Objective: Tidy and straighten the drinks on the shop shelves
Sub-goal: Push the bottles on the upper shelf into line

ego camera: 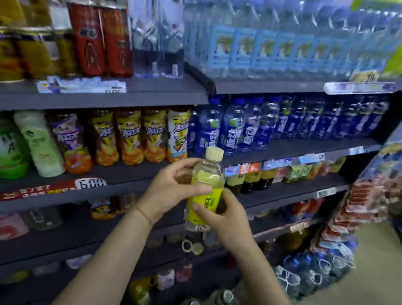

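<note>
While both your hands are wrapped round the yellow-label bottle (pixel 205 191), left hand (pixel 172 189) at its shoulder and right hand (pixel 224 220) over the lower label, it hangs in mid-air in front of the dark shelf (pixel 119 174) of iced-tea bottles (pixel 129 137). Sliding it in carelessly could knock those leaning neighbours over. Set it down upright, label facing out.

Two hands, left hand (pixel 171 189) and right hand (pixel 224 220), are counted around one yellow-labelled bottle (pixel 206 189). Behind the bottle, two red cans (pixel 102 40) and three orange-yellow tea bottles (pixel 129 137) are counted.
</note>
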A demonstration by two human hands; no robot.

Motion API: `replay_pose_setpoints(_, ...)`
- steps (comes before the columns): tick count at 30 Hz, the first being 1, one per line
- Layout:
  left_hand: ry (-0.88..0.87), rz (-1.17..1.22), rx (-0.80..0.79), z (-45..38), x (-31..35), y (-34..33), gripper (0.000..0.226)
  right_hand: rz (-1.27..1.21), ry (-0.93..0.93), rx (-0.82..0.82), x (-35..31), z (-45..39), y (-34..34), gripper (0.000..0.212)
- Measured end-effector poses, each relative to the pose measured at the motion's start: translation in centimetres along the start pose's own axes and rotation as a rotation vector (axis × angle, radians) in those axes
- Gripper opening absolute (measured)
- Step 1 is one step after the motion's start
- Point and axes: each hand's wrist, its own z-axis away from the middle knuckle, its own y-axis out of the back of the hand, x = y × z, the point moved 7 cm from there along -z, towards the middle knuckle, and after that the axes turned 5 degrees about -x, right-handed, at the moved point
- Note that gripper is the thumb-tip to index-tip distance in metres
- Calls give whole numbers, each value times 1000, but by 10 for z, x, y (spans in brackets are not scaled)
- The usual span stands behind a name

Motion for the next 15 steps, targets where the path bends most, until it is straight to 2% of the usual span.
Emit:
replay_pose_setpoints(4, -118, -10, 5, -26, 49, -63, 62, -5, 133, 34, -30, -20, 84, 49)
replay_pose_setpoints(8, -225, -45, 68, -55, 84, -105, 58, -15, 259, 101, -48, -46, 143, 54)
replay_pose_setpoints(11, -256, -64, 231, -81, 96, -112, 38, -57, 318, 138, -52, -68, 182, 53)
replay_pose_setpoints(15, -296, -131, 348, -133, 92, -123, 23, 2, 374, 171, -52, -104, 232, 51)
